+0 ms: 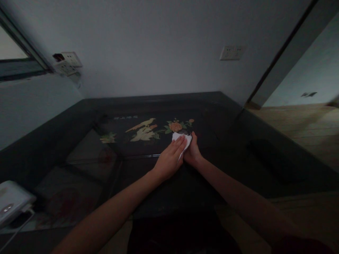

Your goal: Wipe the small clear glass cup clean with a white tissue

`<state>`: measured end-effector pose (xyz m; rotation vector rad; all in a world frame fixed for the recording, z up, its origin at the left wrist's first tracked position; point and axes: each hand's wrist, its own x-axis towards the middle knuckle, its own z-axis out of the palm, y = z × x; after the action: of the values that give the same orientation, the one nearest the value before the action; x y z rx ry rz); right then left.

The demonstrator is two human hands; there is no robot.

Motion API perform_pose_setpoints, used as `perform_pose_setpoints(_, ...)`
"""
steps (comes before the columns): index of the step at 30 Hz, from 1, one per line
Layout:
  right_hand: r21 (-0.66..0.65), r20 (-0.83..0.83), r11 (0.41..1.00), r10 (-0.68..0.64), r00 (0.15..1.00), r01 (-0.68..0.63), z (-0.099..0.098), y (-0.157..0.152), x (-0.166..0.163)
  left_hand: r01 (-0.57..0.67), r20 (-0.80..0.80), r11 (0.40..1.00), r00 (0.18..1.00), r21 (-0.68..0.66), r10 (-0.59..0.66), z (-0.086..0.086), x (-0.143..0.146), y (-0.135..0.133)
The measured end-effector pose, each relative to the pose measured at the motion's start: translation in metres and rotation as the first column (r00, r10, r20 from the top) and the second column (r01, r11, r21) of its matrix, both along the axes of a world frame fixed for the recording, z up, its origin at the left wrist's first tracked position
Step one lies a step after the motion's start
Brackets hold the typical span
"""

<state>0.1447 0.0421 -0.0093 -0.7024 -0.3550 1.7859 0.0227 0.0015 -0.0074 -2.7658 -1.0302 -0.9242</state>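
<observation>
A white tissue (182,139) lies on a dark glossy table top (217,116) painted with birds and an orange flower (175,126). My left hand (169,158) rests flat on the tissue with its fingers stretched out together. My right hand (192,150) sits just to the right of it, fingers curled round the tissue's right edge. Both forearms reach in from the bottom of the view. Part of the tissue is hidden under the two hands.
A white device (12,204) with a cable sits at the table's near left corner. Wall sockets (66,62) are at the left and a switch plate (232,52) on the back wall. A doorway and wooden floor (304,120) open on the right.
</observation>
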Motion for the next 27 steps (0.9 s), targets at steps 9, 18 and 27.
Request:
perform_pose_setpoints(9, 0.123, 0.071, 0.991, -0.061, 0.996, 0.052, -0.002, -0.005, -0.009, 0.019, 0.083, 1.000, 0.996, -0.016, -0.017, 0.001, -0.001, 0.007)
perform_pose_setpoints(18, 0.024, -0.022, 0.999, -0.030, 0.999, 0.030, 0.008, -0.005, -0.003, 0.011, 0.026, 0.999, 1.000, -0.036, -0.010, 0.005, -0.001, 0.000)
perform_pose_setpoints(27, -0.091, -0.058, 0.996, -0.011, 0.998, 0.006, 0.005, -0.003, 0.003, -0.129, -0.035, 0.986, 0.991, -0.108, 0.126, 0.006, -0.002, -0.006)
